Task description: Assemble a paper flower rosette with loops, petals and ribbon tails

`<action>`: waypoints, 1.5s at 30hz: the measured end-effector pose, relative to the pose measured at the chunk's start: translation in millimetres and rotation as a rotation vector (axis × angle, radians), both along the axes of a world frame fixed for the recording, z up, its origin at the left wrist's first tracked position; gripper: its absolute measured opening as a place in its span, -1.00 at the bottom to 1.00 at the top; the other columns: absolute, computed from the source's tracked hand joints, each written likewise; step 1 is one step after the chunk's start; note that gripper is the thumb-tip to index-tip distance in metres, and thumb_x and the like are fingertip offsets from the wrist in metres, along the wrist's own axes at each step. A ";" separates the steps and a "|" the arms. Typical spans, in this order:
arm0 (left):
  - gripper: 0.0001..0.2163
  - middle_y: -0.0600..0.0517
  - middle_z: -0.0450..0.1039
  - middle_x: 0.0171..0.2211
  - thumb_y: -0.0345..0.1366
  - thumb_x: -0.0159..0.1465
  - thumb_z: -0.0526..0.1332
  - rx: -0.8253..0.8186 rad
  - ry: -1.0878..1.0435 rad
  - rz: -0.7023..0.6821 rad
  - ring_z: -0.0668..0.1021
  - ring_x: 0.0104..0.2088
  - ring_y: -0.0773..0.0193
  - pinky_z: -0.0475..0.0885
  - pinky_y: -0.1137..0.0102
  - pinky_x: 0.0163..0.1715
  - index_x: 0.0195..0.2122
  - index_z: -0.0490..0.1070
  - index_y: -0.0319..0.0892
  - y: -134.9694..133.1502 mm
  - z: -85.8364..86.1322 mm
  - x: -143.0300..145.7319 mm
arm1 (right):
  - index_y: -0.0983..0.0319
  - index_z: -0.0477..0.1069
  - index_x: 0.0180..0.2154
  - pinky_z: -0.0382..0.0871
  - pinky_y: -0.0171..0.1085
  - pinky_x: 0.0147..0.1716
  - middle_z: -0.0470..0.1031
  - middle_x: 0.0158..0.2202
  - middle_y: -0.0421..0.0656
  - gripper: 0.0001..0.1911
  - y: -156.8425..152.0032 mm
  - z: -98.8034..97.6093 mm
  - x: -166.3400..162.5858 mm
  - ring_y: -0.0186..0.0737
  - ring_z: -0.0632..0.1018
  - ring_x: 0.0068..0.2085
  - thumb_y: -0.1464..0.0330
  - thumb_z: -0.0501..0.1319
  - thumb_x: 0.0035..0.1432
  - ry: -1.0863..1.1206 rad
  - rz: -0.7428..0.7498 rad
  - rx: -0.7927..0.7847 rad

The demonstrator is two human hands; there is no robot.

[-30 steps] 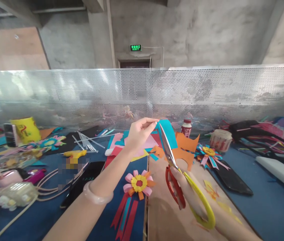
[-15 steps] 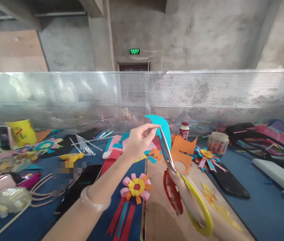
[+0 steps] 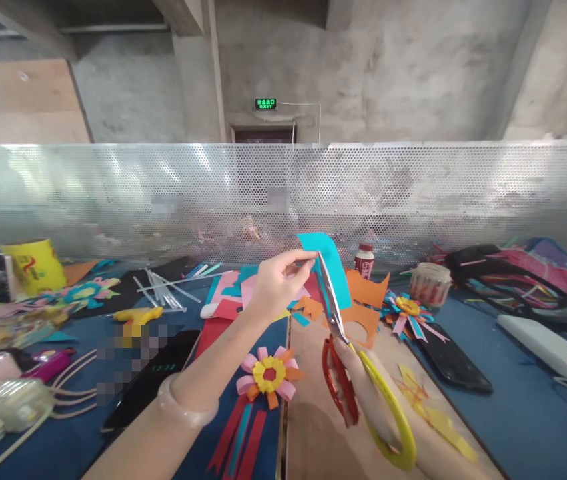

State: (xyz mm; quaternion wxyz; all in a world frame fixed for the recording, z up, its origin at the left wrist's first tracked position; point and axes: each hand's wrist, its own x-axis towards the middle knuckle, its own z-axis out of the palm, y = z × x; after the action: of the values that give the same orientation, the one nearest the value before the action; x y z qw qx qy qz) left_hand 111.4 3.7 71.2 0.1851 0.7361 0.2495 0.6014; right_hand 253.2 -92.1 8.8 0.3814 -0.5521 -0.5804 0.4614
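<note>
My left hand is closed in a pinch at the left edge of a piece of blue paper, held up over the table. My right hand grips a pair of scissors with one red and one yellow handle. Their metal blades point up and away, with the tips at the paper beside my left fingertips. The blades lie close together along the paper's lower left edge; whether paper is between them I cannot tell. Below my left wrist lies a paper flower with pink and orange petals, a yellow centre and ribbon tails.
Orange paper scraps lie behind the scissors on a wooden board. To the right are a second paper flower, a black phone and a jar. A yellow glue gun and another phone are on the left.
The blue paper has swung; its curved top now shows flatter and its body reaches further right. Both hands keep their grips. The whole view has shifted slightly.
</note>
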 end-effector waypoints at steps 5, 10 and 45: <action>-0.85 0.03 0.57 -0.24 -0.37 0.19 0.21 0.062 0.067 0.160 0.52 -0.29 0.29 0.42 0.35 -0.20 -0.24 0.53 -0.11 -1.7 1.3 0.1 | 0.27 0.31 -0.45 0.13 -0.42 -0.75 0.15 -0.76 -0.40 -0.47 0.8 -0.4 0.1 -0.46 0.25 -0.77 -0.01 -0.10 0.25 0.026 0.008 -0.027; -0.84 0.04 0.53 -0.34 -0.34 0.18 0.23 -0.016 0.063 0.163 0.45 -0.44 0.34 0.37 0.40 -0.41 -0.21 0.51 -0.10 -3.8 4.4 -0.3 | 0.29 0.34 -0.38 0.10 -0.45 -0.77 0.17 -0.71 -0.40 -0.50 2.8 -3.1 -1.1 -0.52 0.21 -0.77 0.02 -0.08 0.27 0.030 -0.023 -0.049; -0.68 0.07 0.40 -0.51 -0.26 0.14 0.25 -0.165 0.113 -0.008 0.43 -0.49 0.29 0.41 0.31 -0.41 -0.05 0.47 -0.07 -0.6 4.5 -3.5 | 0.30 0.34 -0.35 0.13 -0.46 -0.74 0.24 -0.64 -0.37 -0.56 4.6 -6.5 0.5 -0.53 0.21 -0.72 0.06 -0.01 0.25 -0.002 -0.061 -0.010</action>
State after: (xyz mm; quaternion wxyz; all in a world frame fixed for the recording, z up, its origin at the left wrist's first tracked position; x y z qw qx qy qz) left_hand 107.9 3.2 75.7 0.2329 0.7522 0.3054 0.5354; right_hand 253.7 -87.5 2.3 0.3921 -0.5719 -0.5612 0.4520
